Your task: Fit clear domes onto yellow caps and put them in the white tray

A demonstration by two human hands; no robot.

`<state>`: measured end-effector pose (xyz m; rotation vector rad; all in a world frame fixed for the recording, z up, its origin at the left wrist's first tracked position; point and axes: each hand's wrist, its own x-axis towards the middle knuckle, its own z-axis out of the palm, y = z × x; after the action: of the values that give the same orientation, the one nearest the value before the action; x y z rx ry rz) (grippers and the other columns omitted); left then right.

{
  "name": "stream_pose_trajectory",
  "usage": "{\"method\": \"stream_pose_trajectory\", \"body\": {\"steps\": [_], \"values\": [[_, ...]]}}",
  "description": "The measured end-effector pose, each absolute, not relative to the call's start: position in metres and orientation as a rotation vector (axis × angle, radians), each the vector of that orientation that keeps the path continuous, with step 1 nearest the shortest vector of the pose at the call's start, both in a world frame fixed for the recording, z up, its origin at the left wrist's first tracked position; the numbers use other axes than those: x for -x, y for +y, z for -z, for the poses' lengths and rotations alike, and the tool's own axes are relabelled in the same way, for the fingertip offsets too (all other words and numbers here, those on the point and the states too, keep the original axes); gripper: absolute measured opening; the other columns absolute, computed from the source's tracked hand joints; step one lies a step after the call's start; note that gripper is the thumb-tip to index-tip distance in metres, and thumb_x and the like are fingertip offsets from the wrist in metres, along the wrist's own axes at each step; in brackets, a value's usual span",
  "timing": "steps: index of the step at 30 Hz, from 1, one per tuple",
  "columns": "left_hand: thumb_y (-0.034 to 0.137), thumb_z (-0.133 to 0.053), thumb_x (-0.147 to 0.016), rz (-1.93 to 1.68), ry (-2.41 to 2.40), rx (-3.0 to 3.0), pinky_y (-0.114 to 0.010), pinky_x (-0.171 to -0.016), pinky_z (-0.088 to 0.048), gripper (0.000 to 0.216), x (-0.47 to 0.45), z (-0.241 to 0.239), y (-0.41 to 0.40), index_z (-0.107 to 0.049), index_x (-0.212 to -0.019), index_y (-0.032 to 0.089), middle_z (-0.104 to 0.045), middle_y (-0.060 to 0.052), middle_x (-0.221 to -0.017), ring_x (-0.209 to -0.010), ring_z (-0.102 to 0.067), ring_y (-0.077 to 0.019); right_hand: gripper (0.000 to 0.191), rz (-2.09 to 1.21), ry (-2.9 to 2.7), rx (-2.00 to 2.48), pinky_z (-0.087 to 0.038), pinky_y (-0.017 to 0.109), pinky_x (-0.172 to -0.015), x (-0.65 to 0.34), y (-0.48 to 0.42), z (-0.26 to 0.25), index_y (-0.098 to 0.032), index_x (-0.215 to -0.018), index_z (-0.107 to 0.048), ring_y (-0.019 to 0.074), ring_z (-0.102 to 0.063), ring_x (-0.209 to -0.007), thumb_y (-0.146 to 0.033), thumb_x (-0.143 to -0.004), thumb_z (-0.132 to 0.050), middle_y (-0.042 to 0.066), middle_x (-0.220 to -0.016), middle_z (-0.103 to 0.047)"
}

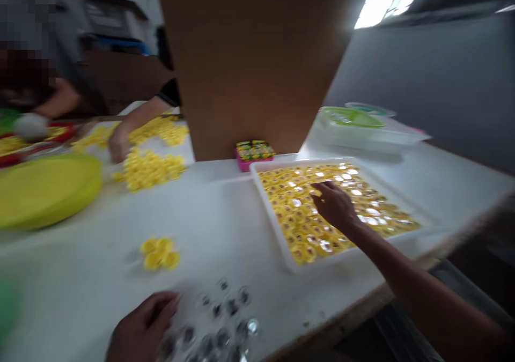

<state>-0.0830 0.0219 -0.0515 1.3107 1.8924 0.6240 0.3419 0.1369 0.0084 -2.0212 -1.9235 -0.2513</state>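
Observation:
My right hand (335,205) reaches into a white tray (270,211) packed with several small yellow pieces under shiny film, its fingers curled down onto them; whether it holds one is unclear. My left hand (141,327) rests at the table's near edge, fingers curled beside a clear sheet of several small round blister cups (225,324). A small cluster of yellow pieces (160,253) lies on the white table between my hands. The picture is blurred by motion.
A tall brown cardboard box (253,61) stands behind the tray, with a small pink packet (254,153) at its foot. A yellow-green bowl (44,190) sits at left. Another person's arm (134,123) works among heaps of yellow pieces (151,169). Stacked clear lids (362,128) lie at right.

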Motion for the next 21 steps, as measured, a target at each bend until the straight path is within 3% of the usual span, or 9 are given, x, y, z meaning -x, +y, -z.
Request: {"method": "stream_pose_trajectory", "body": {"steps": [4, 7, 10, 14, 21], "values": [[0.05, -0.053, -0.076, -0.733, 2.098, -1.446, -0.025, -0.065, -0.047, 0.03, 0.1, 0.034, 0.031, -0.062, -0.087, 0.023, -0.063, 0.002, -0.073, -0.067, -0.059, -0.0162, 0.024, -0.079, -2.215, 1.495, -0.045, 0.026, -0.064, -0.244, 0.109, -0.006, -0.019, -0.105, -0.06, 0.0154, -0.06, -0.072, -0.023, -0.088, -0.044, 0.009, -0.095, -0.062], [0.044, -0.053, -0.078, -0.769, 2.216, -1.7, -0.027, -0.066, -0.047, 0.031, 0.113, 0.026, 0.045, -0.058, -0.1, 0.022, -0.06, -0.001, -0.09, -0.064, -0.057, -0.0137, 0.022, -0.436, -2.456, 1.233, -0.045, 0.023, -0.07, -0.173, 0.087, 0.006, -0.018, -0.101, -0.062, 0.0139, -0.061, -0.078, -0.014, -0.088, -0.044, 0.007, -0.091, -0.063], [0.039, -0.054, -0.077, -0.595, 2.173, -1.904, -0.029, -0.068, -0.048, 0.037, 0.126, 0.03, 0.062, -0.054, -0.11, 0.022, -0.053, -0.005, -0.106, -0.071, -0.058, -0.015, 0.024, -0.557, -2.596, 1.203, -0.045, 0.025, -0.077, -0.134, 0.079, 0.021, -0.016, -0.101, -0.062, 0.0154, -0.059, -0.087, -0.007, -0.083, -0.048, 0.007, -0.093, -0.062], [0.032, -0.05, -0.08, -0.417, 2.007, -2.102, -0.03, -0.075, -0.048, 0.034, 0.133, 0.042, 0.081, -0.052, -0.112, 0.021, -0.051, -0.006, -0.109, -0.085, -0.059, -0.0189, 0.028, -0.662, -2.716, 1.167, -0.043, 0.026, -0.083, -0.13, 0.076, 0.027, -0.018, -0.099, -0.064, 0.0162, -0.057, -0.093, -0.005, -0.077, -0.053, 0.006, -0.096, -0.061], [0.027, -0.048, -0.08, -0.375, 1.972, -2.167, -0.031, -0.074, -0.048, 0.025, 0.135, 0.047, 0.078, -0.053, -0.103, 0.019, -0.051, -0.007, -0.107, -0.089, -0.057, -0.0212, 0.022, -0.707, -2.759, 1.233, -0.043, 0.023, -0.075, -0.128, 0.068, 0.028, -0.018, -0.094, -0.064, 0.0138, -0.057, -0.084, -0.007, -0.078, -0.054, 0.005, -0.095, -0.058]]}}
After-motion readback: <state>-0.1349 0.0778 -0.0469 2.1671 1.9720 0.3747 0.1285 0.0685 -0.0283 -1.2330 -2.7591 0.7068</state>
